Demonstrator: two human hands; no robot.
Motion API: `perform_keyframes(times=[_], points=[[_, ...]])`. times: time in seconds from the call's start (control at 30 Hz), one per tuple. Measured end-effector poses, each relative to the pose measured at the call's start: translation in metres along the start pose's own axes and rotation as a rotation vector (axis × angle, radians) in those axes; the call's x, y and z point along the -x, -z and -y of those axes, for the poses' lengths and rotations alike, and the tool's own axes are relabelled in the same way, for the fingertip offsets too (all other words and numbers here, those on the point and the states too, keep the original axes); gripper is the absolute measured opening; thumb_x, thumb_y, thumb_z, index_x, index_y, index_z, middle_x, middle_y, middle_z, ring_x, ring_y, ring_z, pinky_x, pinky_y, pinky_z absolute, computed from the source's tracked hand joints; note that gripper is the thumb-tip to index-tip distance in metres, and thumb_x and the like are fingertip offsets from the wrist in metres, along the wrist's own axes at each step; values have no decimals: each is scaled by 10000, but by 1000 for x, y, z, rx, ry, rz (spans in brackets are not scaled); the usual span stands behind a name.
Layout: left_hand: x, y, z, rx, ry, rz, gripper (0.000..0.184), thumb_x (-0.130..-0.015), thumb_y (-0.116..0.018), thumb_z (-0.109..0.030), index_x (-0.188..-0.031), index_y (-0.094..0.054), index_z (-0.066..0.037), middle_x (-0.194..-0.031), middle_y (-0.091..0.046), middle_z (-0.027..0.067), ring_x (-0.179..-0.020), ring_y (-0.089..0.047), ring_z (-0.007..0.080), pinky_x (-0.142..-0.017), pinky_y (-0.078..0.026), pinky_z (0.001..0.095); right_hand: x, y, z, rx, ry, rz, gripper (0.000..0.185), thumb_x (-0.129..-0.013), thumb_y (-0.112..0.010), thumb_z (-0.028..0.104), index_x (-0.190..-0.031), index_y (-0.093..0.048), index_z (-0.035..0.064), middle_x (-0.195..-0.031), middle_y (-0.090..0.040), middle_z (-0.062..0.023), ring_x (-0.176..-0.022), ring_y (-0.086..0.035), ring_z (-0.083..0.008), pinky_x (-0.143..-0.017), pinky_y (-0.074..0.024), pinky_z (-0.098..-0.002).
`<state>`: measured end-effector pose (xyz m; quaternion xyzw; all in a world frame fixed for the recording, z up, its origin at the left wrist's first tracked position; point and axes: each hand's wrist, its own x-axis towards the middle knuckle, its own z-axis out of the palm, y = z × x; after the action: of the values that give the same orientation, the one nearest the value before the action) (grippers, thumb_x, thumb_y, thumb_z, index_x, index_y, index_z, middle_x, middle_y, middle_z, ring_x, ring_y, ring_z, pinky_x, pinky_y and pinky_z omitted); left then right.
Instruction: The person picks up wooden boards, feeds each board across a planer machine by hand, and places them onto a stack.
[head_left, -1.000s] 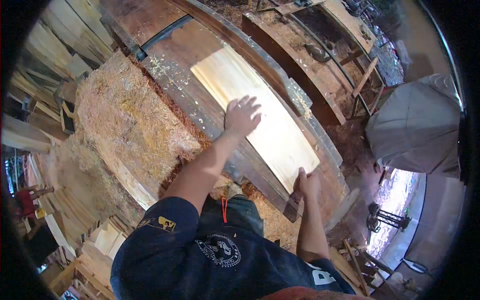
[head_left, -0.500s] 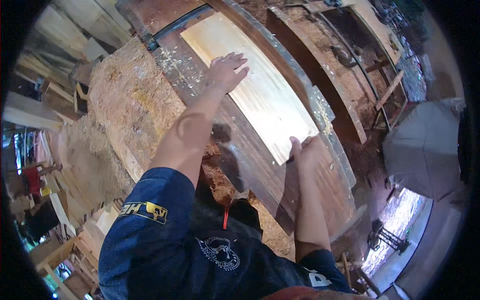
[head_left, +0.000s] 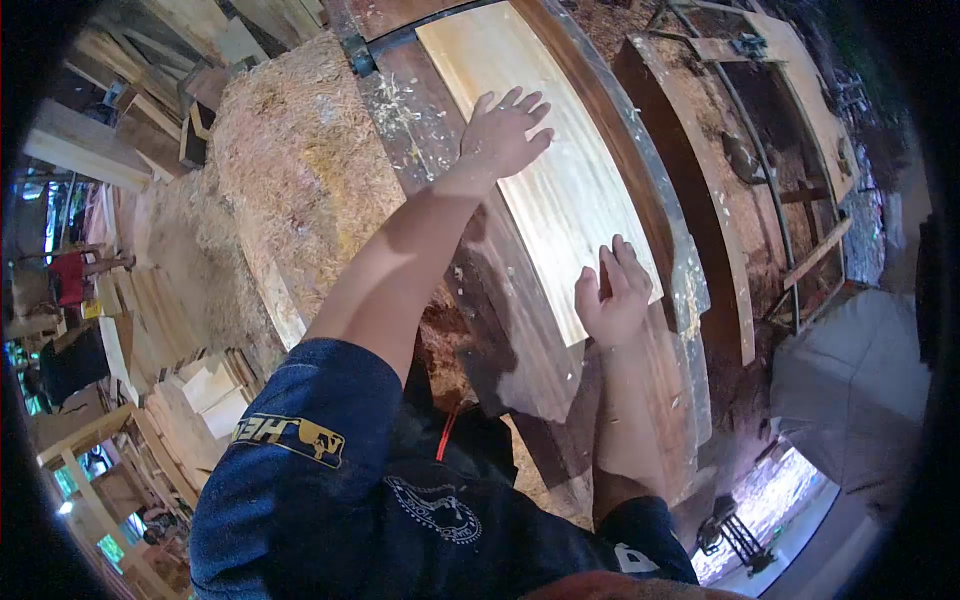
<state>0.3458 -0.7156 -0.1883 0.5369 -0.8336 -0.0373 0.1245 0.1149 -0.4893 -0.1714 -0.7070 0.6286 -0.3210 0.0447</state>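
Note:
A pale, smooth board (head_left: 575, 190) lies lengthwise on the dark wooden bed of a long machine or bench (head_left: 650, 400). My left hand (head_left: 505, 135) rests on the board's left edge around mid-length, fingers spread. Over the near end of the board is my right hand (head_left: 613, 295), thumb apart from the fingers and nothing held between them. Whether its palm presses on the board cannot be made out. Light shavings lie on the bed left of the board and at the right edge.
A big heap of shavings (head_left: 300, 160) lies left of the bed. Stacked planks (head_left: 215, 390) stand at the lower left. To the right are a long dark beam (head_left: 700, 200) and a metal-and-wood frame. A person in red (head_left: 70, 278) is at the far left.
The board has moved forward along the bed, away from me. My right hand has opened from its hold on the near end and reaches further over the board; the whole view has shifted.

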Motion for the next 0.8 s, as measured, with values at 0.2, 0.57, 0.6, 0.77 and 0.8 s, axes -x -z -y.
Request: perform_keyframes(times=[0.2,0.57,0.6,0.77,0.8], points=[[-12,9,15,78,26,41,577,-1049,-420,-522,-1532,-511,-220,-1642,-418,-26,-1542,-321,194,-1266,-147,493,-21,-11,5,2,17,27,420,-828,-722,235,-1151,-740,-32,-1322,-664,-275,-1234,-636,-430,-1046,-453,-505],[-17,14,23,87,53,91,588,-1066,-379,-554,-1533,-508,-221,-1648,-403,-12,-1554,-297,208,-1293,-135,495,-27,-20,6,60,73,37,441,-865,-706,222,-1218,-705,-43,-1345,-642,-303,-1278,-611,-441,-1055,-432,-519],[-18,13,25,90,52,87,588,-1068,-375,-555,-1535,-506,-224,-1649,-402,-14,-1554,-295,203,-1294,-135,493,-28,-19,7,73,63,53,446,-867,-704,229,-1219,-704,-46,-1346,-640,-303,-1280,-609,-442,-1061,-428,-519],[-25,16,31,64,45,75,577,-1068,-382,-548,-1530,-513,-227,-1646,-407,-21,-1551,-297,188,-1284,-143,484,-38,-24,9,91,41,73,478,-847,-701,275,-1194,-718,-53,-1347,-650,-282,-1284,-608,-429,-1064,-419,-511],[-27,13,35,67,38,59,572,-1065,-392,-539,-1522,-523,-223,-1642,-414,-23,-1545,-309,187,-1277,-151,488,-41,-26,10,98,39,78,480,-849,-700,278,-1197,-718,-51,-1354,-647,-279,-1289,-606,-425,-1068,-417,-509]])
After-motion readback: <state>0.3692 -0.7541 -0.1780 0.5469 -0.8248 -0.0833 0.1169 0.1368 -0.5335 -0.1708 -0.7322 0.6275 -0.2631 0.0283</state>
